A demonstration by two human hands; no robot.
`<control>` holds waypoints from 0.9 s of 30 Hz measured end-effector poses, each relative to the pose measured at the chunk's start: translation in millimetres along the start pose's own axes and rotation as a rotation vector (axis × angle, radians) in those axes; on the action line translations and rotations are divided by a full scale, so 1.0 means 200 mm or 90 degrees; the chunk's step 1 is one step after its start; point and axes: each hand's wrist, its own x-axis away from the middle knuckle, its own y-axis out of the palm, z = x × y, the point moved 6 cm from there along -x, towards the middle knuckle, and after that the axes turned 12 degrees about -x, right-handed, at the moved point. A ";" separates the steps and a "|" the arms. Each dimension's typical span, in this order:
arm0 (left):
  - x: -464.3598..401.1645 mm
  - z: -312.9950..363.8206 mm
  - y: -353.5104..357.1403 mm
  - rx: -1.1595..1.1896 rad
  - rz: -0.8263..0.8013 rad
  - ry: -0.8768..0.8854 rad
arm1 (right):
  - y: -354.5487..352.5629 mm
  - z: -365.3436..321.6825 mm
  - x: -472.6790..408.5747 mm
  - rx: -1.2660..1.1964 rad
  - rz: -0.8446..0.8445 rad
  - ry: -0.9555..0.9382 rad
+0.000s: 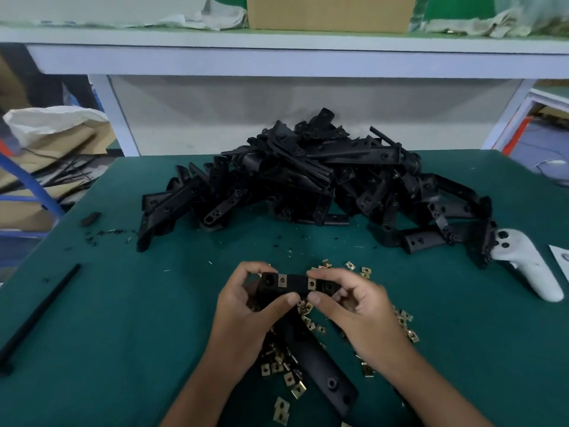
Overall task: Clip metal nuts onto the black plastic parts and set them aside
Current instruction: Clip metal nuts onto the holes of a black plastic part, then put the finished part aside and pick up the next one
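While both sets of fingers curl closed, I see the left hand (246, 306) and right hand (357, 306) pinching a black plastic bracket (294, 286) above the green table (123, 318), two square brass clip nuts (311, 283) seated on it.

We hold our left hand (246, 298) at 9 o'clock and right hand (354, 306) at 3, fingers curled, thumbs nearly meeting.

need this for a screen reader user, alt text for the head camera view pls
Both hands, left hand and right hand, hold a black plastic part bearing two metal nuts over a green table, loose nuts scattered below and a pile of black parts behind.
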 end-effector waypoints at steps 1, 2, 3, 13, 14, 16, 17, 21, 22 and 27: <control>0.00 0.00 0.00 -0.003 0.000 0.003 | -0.01 0.00 0.00 0.001 0.010 -0.004; 0.00 0.00 -0.01 -0.004 -0.003 0.006 | -0.02 -0.01 -0.01 0.003 0.018 -0.009; 0.00 0.00 0.00 -0.007 -0.006 0.010 | -0.03 -0.02 -0.01 0.004 0.020 -0.013; 0.16 0.23 0.23 -0.024 -0.074 0.065 | -0.29 -0.38 0.23 0.146 -0.005 -0.022; 0.19 0.26 0.31 -0.036 -0.106 0.077 | -0.36 -0.42 0.32 0.157 0.029 -0.032; 0.28 0.33 0.52 -0.066 -0.183 0.105 | -0.53 -0.48 0.54 0.159 0.123 -0.030; 0.32 0.37 0.64 -0.074 -0.229 0.122 | -0.62 -0.50 0.67 0.158 0.180 -0.023; 0.61 0.51 1.17 -0.141 -0.429 0.230 | -0.96 -0.55 1.26 0.215 0.393 0.004; 0.68 0.54 1.29 -0.154 -0.453 0.262 | -1.03 -0.57 1.40 0.220 0.439 0.017; 1.05 0.56 1.75 -0.199 -0.534 0.354 | -1.23 -0.60 1.92 0.347 0.578 0.133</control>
